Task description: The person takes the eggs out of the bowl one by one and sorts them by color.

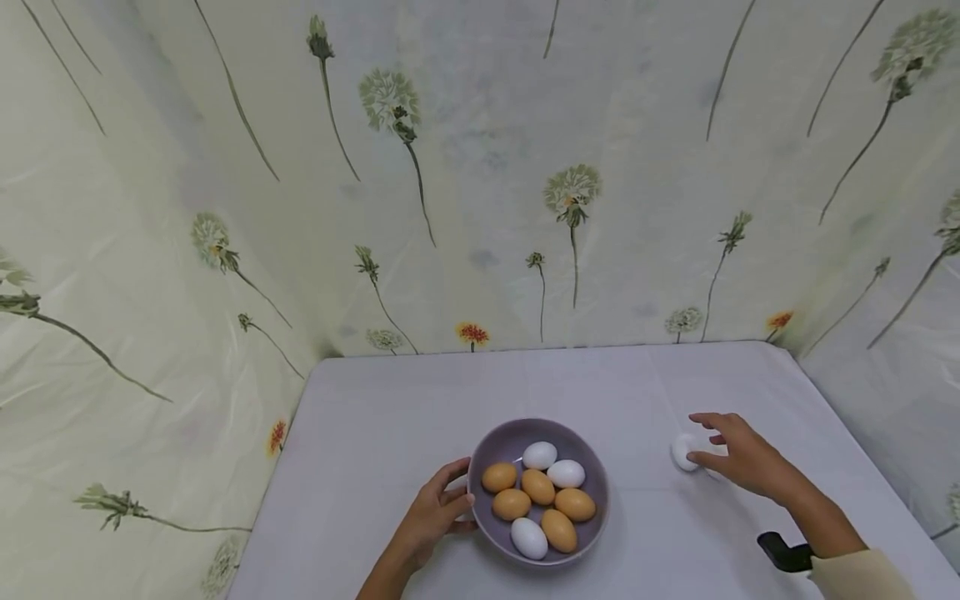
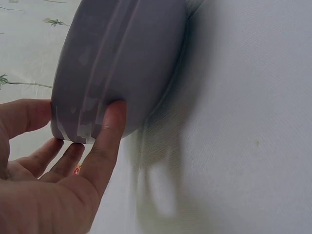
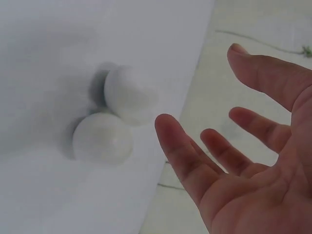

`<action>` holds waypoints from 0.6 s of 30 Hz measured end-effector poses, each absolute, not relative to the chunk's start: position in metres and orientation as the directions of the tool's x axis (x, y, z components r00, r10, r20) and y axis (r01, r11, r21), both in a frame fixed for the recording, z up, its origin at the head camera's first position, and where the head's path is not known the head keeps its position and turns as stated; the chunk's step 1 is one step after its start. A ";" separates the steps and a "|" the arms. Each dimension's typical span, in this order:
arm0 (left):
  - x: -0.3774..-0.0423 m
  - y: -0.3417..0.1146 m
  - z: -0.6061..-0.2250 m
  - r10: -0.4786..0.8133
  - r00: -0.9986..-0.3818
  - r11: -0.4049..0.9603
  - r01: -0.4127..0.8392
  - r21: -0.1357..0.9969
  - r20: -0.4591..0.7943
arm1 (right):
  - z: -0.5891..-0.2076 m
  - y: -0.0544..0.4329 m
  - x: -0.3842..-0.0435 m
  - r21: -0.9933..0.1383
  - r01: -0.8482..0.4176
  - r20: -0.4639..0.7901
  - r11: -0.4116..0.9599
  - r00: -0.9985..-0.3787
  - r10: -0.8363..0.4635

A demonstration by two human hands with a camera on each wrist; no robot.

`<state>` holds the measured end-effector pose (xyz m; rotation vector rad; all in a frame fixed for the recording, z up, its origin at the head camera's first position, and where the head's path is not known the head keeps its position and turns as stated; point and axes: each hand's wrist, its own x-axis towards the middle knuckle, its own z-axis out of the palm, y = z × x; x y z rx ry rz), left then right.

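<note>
A round purple bowl stands on the white-covered table, holding several brown eggs and three white eggs. Fingertips of my left hand touch the bowl's outer left side, spread along the wall and rim. In the left wrist view these fingers are fairly straight against the purple wall. On the right, my right hand is spread beside and over white eggs. The right wrist view shows two of them, one egg against another egg; nothing lies between thumb and fingers.
The table has its back edge against a hanging cloth printed with dandelions, which also covers both sides. A black wrist device sits at the right forearm, by a beige sleeve.
</note>
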<state>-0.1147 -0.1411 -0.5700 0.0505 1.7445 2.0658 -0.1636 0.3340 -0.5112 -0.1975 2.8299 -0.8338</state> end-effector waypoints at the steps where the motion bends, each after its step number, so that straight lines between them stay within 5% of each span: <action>1: -0.114 -0.141 -0.570 0.347 -0.906 -0.114 -0.300 0.947 -0.245 | -0.509 0.329 -0.163 -0.551 -0.078 -0.144 0.831 -0.972 -0.187; 18: -0.115 -0.140 -0.568 0.346 -0.906 -0.103 -0.294 0.950 -0.243 | -0.474 0.261 -0.169 -0.649 -0.186 -0.091 0.738 -0.944 -0.318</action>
